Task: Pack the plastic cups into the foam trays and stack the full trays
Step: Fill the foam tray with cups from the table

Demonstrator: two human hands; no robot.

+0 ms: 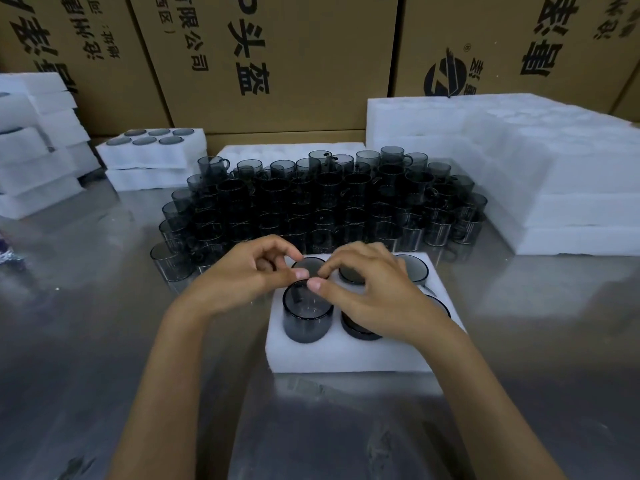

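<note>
A white foam tray (349,355) lies in front of me on the steel table and holds several smoky grey plastic cups. The front-left cup (306,317) stands tall out of its hole. My left hand (242,275) and my right hand (374,292) meet over the tray with curled fingers. Their thumbs and forefingers pinch the rim of the back-left cup (310,264) from either side. My right hand hides most of the two middle cups. The back-right cup (414,268) sits clear of both hands.
A dense block of loose grey cups (322,202) stands just behind the tray. Full foam trays (149,150) are stacked at the back left, with more foam stacks (34,161) at the far left. Empty trays (554,174) are piled on the right. Cardboard boxes (277,64) line the back.
</note>
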